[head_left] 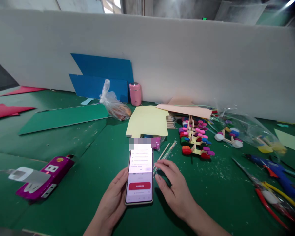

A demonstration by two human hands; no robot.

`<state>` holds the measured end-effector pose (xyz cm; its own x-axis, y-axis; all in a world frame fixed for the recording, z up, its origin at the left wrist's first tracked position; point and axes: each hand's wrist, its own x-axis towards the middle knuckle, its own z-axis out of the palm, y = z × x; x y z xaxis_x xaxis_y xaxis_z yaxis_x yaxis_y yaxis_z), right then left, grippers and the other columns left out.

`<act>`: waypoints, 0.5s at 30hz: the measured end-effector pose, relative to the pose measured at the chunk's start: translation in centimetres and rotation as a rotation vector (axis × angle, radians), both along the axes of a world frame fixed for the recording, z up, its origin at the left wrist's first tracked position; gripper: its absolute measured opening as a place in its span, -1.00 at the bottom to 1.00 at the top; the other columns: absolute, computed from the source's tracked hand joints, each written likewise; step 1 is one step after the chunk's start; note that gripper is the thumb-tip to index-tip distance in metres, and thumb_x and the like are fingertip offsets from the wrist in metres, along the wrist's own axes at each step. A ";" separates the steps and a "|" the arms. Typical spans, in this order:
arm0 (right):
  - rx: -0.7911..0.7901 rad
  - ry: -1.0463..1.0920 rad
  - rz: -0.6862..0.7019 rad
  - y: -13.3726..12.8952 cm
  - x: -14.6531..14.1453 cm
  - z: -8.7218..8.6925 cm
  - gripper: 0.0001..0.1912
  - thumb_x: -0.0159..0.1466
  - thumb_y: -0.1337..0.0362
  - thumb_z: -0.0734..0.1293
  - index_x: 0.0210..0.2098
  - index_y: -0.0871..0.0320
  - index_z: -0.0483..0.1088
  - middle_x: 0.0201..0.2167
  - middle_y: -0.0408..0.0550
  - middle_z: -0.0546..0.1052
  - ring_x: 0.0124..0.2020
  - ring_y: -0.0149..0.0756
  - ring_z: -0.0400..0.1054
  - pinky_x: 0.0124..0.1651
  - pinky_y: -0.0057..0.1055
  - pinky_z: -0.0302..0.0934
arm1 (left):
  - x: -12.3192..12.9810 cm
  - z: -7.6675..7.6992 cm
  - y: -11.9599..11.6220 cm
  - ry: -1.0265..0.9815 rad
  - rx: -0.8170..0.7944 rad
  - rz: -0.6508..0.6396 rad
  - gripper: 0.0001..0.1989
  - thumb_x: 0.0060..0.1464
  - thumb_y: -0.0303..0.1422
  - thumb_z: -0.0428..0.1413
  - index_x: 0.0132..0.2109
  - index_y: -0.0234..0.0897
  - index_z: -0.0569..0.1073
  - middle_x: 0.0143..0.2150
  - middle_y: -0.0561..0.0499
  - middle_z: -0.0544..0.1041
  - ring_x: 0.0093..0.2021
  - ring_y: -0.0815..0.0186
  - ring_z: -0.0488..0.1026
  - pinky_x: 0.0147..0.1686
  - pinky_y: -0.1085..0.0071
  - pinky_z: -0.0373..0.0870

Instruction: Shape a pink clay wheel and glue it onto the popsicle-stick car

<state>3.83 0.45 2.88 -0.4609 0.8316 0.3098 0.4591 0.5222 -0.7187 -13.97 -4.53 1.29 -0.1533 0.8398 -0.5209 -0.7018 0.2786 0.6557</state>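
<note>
A smartphone (140, 178) with a lit screen stands upright in the middle, its lower part showing a red button. My left hand (114, 195) is closed around its left edge. My right hand (175, 190) hovers just off the phone's right side, thumb and fingers apart, holding nothing. Just beyond that hand lie thin wooden sticks (165, 151), some in a clear wrapper. Behind the phone, a purple packet (156, 143) is partly hidden. Farther right sits a row of small stick figures (193, 137) with coloured oval pieces.
On the left lies a purple power strip (50, 175) with a white plug. Yellow sheets (148, 119), a knotted plastic bag (114, 103) and a pink flask (135, 94) stand farther back. At right are a blue glue gun (272, 167) and pliers (267, 193). A white panel (162, 59) borders the table.
</note>
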 end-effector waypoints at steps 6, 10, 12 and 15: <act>0.066 -0.021 -0.018 0.4 -0.2 -0.2 -0.69 0.24 0.28 0.18 -0.02 0.10 0.29 -0.06 0.04 0.34 -0.03 -0.20 0.25 -0.06 -0.29 0.27 | 0.0 0.1 0.1 0.000 0.010 0.004 -0.61 -0.07 -0.38 0.17 -0.03 -0.30 0.41 -0.19 -0.13 0.58 -0.22 0.13 0.52 -0.30 0.31 0.47; 0.078 -0.046 -0.022 0.5 -0.4 -0.4 -0.69 0.25 0.28 0.17 -0.01 0.12 0.29 -0.03 0.06 0.31 0.00 -0.18 0.22 -0.06 -0.28 0.27 | 0.0 0.2 0.2 -0.004 -0.007 0.003 -0.61 -0.09 -0.38 0.18 -0.04 -0.28 0.42 -0.19 -0.10 0.58 -0.22 0.12 0.52 -0.28 0.31 0.47; 0.086 -0.059 -0.023 0.6 -0.4 -0.5 -0.69 0.25 0.29 0.17 -0.02 0.14 0.29 -0.02 0.08 0.30 0.01 -0.17 0.20 -0.05 -0.26 0.26 | 0.0 0.2 0.2 -0.008 -0.005 0.001 -0.62 -0.08 -0.38 0.18 -0.05 -0.29 0.42 -0.20 -0.10 0.58 -0.21 0.13 0.52 -0.28 0.32 0.47; 0.106 -0.068 -0.028 0.8 -0.5 -0.4 -0.69 0.25 0.30 0.17 -0.02 0.16 0.30 -0.01 0.09 0.27 0.02 -0.15 0.17 -0.03 -0.22 0.23 | 0.1 0.3 0.2 -0.008 -0.015 0.009 -0.64 -0.07 -0.39 0.18 -0.07 -0.30 0.43 -0.22 -0.10 0.59 -0.23 0.14 0.52 -0.30 0.32 0.48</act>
<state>3.36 1.28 2.50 -0.4610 0.8085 0.3658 0.5203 0.5802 -0.6267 -13.92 -4.34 1.55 -0.1564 0.8306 -0.5345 -0.7097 0.2818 0.6457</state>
